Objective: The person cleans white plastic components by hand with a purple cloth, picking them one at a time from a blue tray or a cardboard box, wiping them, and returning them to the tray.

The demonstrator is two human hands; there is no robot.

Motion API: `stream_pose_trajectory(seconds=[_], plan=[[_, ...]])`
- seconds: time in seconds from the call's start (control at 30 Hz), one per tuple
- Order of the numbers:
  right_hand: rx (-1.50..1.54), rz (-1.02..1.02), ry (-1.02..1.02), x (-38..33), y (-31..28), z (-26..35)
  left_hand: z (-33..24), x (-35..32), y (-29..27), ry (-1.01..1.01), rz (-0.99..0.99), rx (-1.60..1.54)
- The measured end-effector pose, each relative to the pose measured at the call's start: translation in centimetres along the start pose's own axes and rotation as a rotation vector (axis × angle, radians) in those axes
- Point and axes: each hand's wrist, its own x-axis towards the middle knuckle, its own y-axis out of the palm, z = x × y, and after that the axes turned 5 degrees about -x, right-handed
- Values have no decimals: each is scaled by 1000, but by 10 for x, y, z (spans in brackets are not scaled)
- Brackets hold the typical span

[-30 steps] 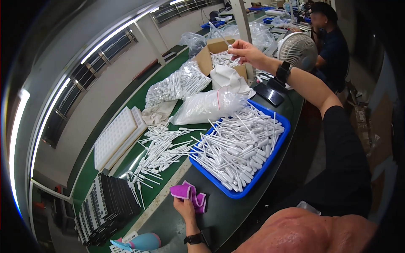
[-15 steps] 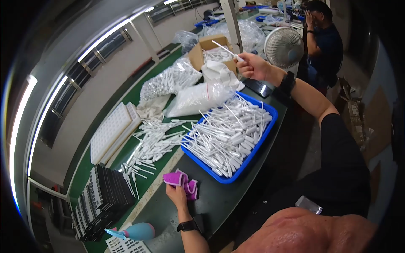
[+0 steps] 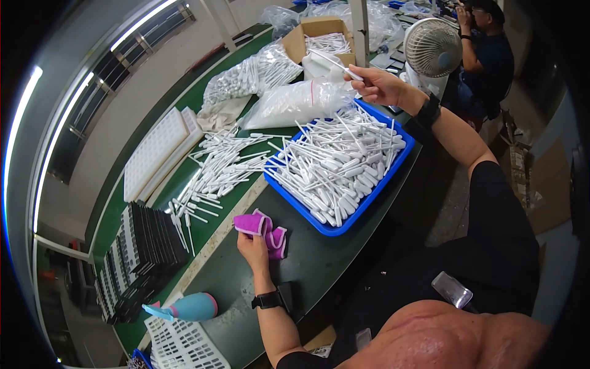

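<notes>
My right hand [image 3: 380, 87] is raised over the far end of a blue tray [image 3: 335, 231]. Its thumb and fingers pinch a slim white plastic stick with a thicker handle end [image 3: 337, 60], the thin end pointing to the upper left. Many white sticks of the same kind [image 3: 341, 163] are heaped in the tray. Left of the tray, my left hand [image 3: 252, 247] is closed on a folded purple cloth with pale edging [image 3: 251, 224], just above the dark tabletop. The cloth hides some of its fingers.
Loose sticks [image 3: 224, 161] lie left of the tray. Behind stand filled plastic bags [image 3: 298, 106], a cardboard box [image 3: 294, 44] and a fan [image 3: 432, 47]. Black slotted trays [image 3: 150, 240], white perforated blocks [image 3: 153, 150] and a blue spray bottle [image 3: 195, 307] line the left. Another person [image 3: 488, 67] is at far right.
The view has tilted, so the scene sits higher. My right hand, with the stick, has come closer to the tray and its fingers have loosened outward. The left hand keeps the cloth.
</notes>
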Motion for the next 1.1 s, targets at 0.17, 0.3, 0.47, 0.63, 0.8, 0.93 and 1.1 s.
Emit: stream_pose_trajectory(seconds=[0.17,0.3,0.47,0.63,0.8,0.93,1.1], plan=[[-114,-96,19,-4,24,-5,1,2,2,7,29,-20],[-193,-170,-4,-5,37,-18,-1,2,-1,-16,27,20],[-267,-79,-75,-11,30,-32,-5,1,0,-37,24,55],[-372,-93,-151,-18,38,-40,-2,2,1,-2,-8,51],[-345,-144,-104,-25,42,-46,7,2,2,30,-31,6],[-351,-168,-118,-29,34,-50,6,1,3,-6,5,21],[-401,-110,-173,-31,32,-49,1,2,3,-27,25,32]])
